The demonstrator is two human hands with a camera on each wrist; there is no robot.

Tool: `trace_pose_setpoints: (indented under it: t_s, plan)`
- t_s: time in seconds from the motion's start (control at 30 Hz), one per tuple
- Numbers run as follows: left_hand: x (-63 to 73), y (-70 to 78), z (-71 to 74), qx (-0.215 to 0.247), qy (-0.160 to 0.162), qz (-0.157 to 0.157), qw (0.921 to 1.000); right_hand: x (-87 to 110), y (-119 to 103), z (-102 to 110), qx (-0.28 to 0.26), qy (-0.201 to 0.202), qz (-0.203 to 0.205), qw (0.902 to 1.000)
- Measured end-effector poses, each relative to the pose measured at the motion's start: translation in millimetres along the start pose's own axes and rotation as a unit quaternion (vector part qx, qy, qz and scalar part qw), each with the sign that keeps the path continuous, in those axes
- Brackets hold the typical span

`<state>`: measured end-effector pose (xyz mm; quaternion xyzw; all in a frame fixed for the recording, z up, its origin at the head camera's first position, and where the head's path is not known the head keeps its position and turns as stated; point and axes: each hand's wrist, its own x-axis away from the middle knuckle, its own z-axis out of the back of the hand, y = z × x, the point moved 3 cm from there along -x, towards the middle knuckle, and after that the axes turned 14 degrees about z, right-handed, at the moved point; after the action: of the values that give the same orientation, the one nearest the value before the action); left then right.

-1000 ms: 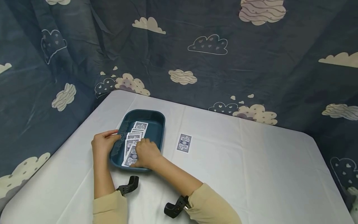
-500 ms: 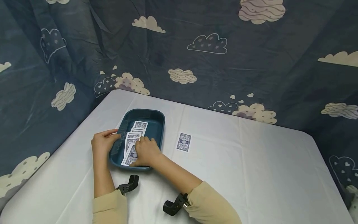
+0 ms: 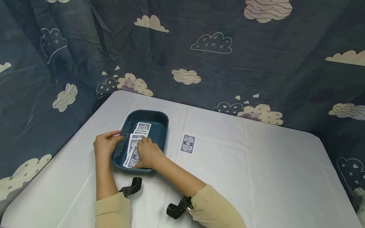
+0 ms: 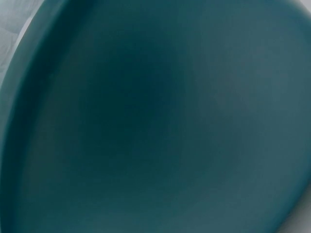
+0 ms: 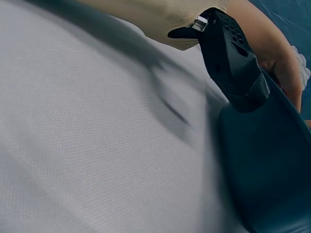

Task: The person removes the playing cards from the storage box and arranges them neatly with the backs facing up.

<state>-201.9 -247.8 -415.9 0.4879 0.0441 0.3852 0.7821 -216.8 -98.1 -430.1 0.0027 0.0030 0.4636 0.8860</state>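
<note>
A dark teal tray [image 3: 160,136] stands on the white-covered table, with several blue-backed playing cards [image 3: 135,139] overlapping in a row inside it. My left hand [image 3: 105,148] pinches the tray's left rim between thumb and fingers. Inside the tray, my right hand [image 3: 149,153] holds the nearest cards, thumb at their near end and fingers along their right side. Its palm hides part of them. In the left wrist view, the teal tray [image 4: 146,121] fills nearly the whole picture. The right wrist view has the tray's outer wall [image 5: 267,165] but not the right hand.
One playing card [image 3: 188,144] lies face down on the white tablecloth [image 3: 279,177], right of the tray. A dark cloud-patterned curtain [image 3: 182,47] rises behind the table. Black wrist cameras [image 3: 178,208] stick out from both forearms.
My right hand has slid slightly toward the tray's far end, and the near cards have moved closer over those beyond. The left hand keeps its place on the rim.
</note>
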Motion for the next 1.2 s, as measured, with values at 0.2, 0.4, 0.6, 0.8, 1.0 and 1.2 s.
trace_pose_setpoints:
  t_s: [0.2, 0.4, 0.6, 0.8, 1.0, 1.2]
  plan:
    - [0.8, 1.3, -0.2, -0.004, -0.001, -0.003, 1.0000, 2.5, -0.6, 3.5, 0.014, 0.034, 0.024, 0.9990]
    - [1.0, 2.1, 0.5, -0.004, -0.001, -0.007, 1.0000, 1.9, -2.2, 4.3, 0.034, 0.046, 0.044, 0.9974]
    - [2.0, 3.1, 0.0, -0.002, -0.004, -0.006, 1.0000, 1.1, -1.1, 4.5, 0.019, 0.027, 0.045, 0.9984]
    - [2.0, 2.5, -0.6, -0.004, -0.003, -0.008, 1.0000, 0.5, 1.4, 2.8, -0.030, 0.003, 0.041, 0.9987]
    - [2.4, 0.9, 0.1, -0.007, -0.002, -0.008, 0.9999, 1.3, 2.2, 0.3, -0.037, -0.015, 0.062, 0.9973]
    - [2.7, 0.9, 1.2, -0.005, -0.002, -0.007, 1.0000, -0.4, 3.0, 1.0, -0.034, -0.023, 0.070, 0.9967]
